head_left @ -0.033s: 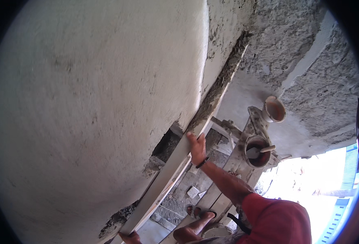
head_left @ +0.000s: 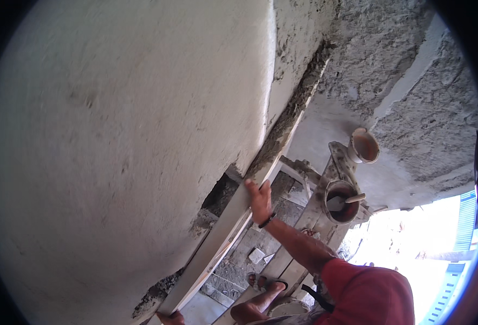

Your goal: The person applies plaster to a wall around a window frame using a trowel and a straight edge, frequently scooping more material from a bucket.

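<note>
A long, pale straight board lies slantwise along the edge of the plastered wall. Wet grey mortar is smeared along its upper stretch. My right hand, with a dark band at the wrist, is closed on the board near its middle, fingers over the edge. Down at the lower rim of the picture, my left hand grips the board's lower part; only some of its fingers show. Beside the board, a dark broken hole opens in the wall.
A bucket holding a wooden-handled tool and a second bucket stand on scaffold planks to the right. My sandalled foot rests on the planks. Rough mortared wall rises beyond, with bright daylight at lower right.
My right hand has shifted slightly down and left along the line of the board. My left hand has moved very little.
</note>
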A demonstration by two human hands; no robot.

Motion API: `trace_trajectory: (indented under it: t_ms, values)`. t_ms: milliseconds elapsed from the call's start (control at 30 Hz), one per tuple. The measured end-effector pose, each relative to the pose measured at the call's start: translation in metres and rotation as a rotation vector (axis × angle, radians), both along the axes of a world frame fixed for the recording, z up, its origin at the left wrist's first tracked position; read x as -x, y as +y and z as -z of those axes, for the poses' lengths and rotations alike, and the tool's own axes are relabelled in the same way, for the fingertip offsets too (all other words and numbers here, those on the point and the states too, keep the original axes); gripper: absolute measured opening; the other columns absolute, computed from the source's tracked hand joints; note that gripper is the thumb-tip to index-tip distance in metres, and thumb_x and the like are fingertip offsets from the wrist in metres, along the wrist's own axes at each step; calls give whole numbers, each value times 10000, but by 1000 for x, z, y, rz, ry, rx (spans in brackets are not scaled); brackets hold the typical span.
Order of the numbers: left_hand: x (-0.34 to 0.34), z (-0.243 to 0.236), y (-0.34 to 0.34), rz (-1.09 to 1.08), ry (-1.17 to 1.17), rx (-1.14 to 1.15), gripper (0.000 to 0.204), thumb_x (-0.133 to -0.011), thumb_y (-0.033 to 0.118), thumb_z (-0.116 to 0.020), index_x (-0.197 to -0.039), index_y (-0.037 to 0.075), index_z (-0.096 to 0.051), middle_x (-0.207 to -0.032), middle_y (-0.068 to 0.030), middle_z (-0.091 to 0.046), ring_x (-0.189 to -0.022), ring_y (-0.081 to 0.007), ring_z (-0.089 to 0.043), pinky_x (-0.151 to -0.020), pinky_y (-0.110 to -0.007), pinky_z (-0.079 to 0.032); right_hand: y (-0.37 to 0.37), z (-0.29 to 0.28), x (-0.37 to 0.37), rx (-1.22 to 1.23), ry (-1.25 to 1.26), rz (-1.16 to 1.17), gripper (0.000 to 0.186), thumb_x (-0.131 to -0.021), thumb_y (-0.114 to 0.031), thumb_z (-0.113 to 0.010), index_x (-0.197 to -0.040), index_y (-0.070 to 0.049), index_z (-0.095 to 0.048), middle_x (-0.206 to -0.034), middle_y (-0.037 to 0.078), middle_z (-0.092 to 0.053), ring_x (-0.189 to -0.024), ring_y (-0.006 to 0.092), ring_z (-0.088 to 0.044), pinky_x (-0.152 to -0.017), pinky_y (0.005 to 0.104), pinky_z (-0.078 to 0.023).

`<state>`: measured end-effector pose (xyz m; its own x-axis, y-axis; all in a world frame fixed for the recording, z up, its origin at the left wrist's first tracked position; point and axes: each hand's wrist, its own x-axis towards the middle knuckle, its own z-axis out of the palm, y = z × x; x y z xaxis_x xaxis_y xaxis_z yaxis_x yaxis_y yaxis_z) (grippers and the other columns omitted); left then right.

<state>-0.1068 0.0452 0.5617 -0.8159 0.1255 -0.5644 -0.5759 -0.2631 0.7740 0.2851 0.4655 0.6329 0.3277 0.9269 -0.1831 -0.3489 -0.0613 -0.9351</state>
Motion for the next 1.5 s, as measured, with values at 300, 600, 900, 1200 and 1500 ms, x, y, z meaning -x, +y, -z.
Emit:
trace_trajectory:
  t_ms: [300,600,900,1200,1500]
  values:
    - [1,-34,9,-37,-119,237,420,-829,414,-551,-1124,115,-553,-1095,-48,-595,-983,-239,-564,-799,-432,-470,-28,-47,7,-14,66,-150,354,-870,-249,-599,-1055,4,-434,-912,88,-553,-811,146,-536,-666,291,-477]
    - [-50,60,38,487,328,385,442,-877,370,-516,-1218,90,-487,-1211,-83,-541,-1099,-247,-532,-905,-394,-461,42,132,-50,347,49,-83,239,-856,-275,-612,-976,-91,-518,-848,-12,-554,-774,95,-512,-685,294,-452]
    - [-105,58,110,171,-189,-141,352,-869,319,-541,-1115,68,-555,-1154,-80,-577,-1090,-240,-534,-915,-378,-459,107,215,-84,498,99,-70,335,-813,-384,-633,-962,-102,-531,-850,10,-586,-743,127,-555,-619,311,-456]
    - [-103,58,106,347,185,44,393,-895,320,-504,-1140,13,-519,-1137,-89,-573,-1056,-236,-549,-906,-361,-460,107,174,-91,473,154,-141,328,-816,-375,-634,-956,-94,-540,-802,13,-593,-696,129,-579,-562,295,-462]
    - [-109,-10,111,276,50,-113,459,-915,388,-450,-1224,49,-472,-1220,-106,-530,-1121,-267,-514,-949,-407,-441,108,68,-103,444,94,-231,407,-791,-400,-641,-913,-51,-473,-781,64,-564,-649,151,-545,-501,304,-421]
